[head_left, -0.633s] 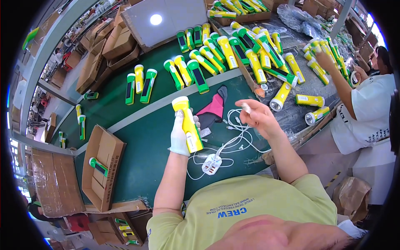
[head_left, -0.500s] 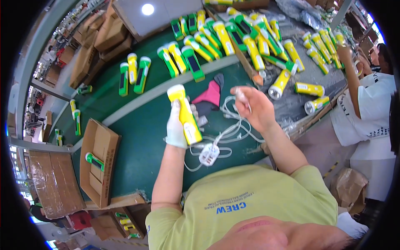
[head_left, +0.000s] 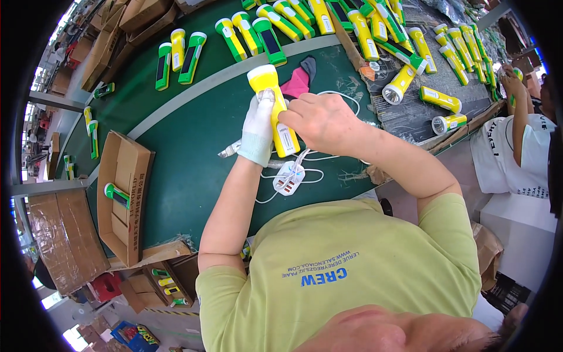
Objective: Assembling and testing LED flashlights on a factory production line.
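My left hand, in a white glove, is wrapped round a yellow and white flashlight, its wide white head pointing up and away. My bare right hand is closed, with its curled fingers against the right side of the flashlight's body. Whatever those fingers may pinch is hidden behind them. Just below the flashlight, a white power strip with a looped white cable lies on the green table. A pink and grey cloth shows beyond my hands.
Several green and yellow flashlights stand along the green belt at the far side. More lie on a dark covered surface to the right. At the left, an open cardboard box holds one flashlight. Another person works at the far right.
My right hand has come leftward from beside the flashlight to its body, its fingers now curled in. The view has shifted, so the belt and box sit higher in it.
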